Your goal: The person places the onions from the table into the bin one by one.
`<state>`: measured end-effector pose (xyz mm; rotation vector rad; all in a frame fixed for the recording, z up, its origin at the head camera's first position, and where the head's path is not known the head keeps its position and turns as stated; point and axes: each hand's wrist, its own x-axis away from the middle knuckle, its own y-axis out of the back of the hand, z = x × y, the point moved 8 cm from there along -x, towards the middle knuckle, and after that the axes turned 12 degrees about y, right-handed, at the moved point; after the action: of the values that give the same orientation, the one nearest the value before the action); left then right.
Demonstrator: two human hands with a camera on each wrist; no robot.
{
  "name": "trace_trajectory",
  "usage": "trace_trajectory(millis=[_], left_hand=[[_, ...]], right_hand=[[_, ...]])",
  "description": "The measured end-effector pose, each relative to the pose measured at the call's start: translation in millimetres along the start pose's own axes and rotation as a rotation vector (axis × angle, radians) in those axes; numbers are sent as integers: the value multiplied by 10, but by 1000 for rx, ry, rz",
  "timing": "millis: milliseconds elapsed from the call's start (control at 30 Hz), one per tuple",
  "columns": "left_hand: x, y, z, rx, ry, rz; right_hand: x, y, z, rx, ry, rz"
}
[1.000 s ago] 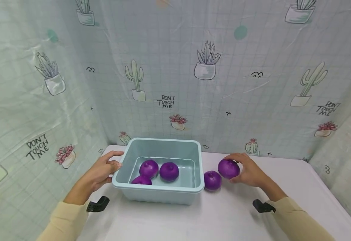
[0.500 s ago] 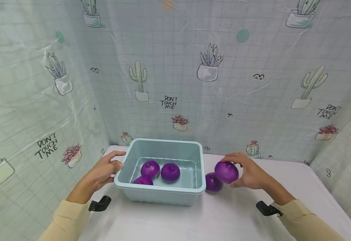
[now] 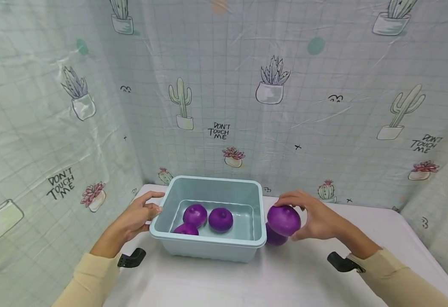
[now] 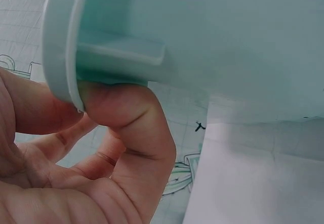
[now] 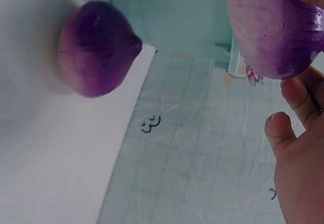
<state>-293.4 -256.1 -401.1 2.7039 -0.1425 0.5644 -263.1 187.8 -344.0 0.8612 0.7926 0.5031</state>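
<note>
My right hand (image 3: 318,217) grips a purple onion (image 3: 284,220) between thumb and fingers, raised beside the bin's right wall. Behind and below it a second onion (image 3: 275,237) lies on the table, partly covered in the head view and fully visible as a purple onion (image 5: 98,49) in the right wrist view. A pale blue plastic bin (image 3: 208,242) stands to the left with three onions inside, one of them the right-hand onion (image 3: 220,220). At the bin's left side, my left hand (image 3: 135,217) pinches the rim (image 4: 63,42) between thumb and curled finger.
The white table (image 3: 193,285) reaches back to a curtain (image 3: 239,106) printed with potted cacti, which also hangs along the left and right sides. A black wrist strap (image 3: 132,258) sits at the left sleeve.
My right hand has lifted its onion off the table and carried it leftward, so it now overlaps the other loose onion. The left hand stays at the bin's rim.
</note>
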Motion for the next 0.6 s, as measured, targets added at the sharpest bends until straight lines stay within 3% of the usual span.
trace_trajectory(millis=[333, 600], left_hand=[[29, -1, -3, 2, 12, 9], [27, -15, 1, 14, 17, -4]], right_hand=[[-301, -57, 208, -58, 16, 93], [-571, -134, 351, -102, 124, 156]])
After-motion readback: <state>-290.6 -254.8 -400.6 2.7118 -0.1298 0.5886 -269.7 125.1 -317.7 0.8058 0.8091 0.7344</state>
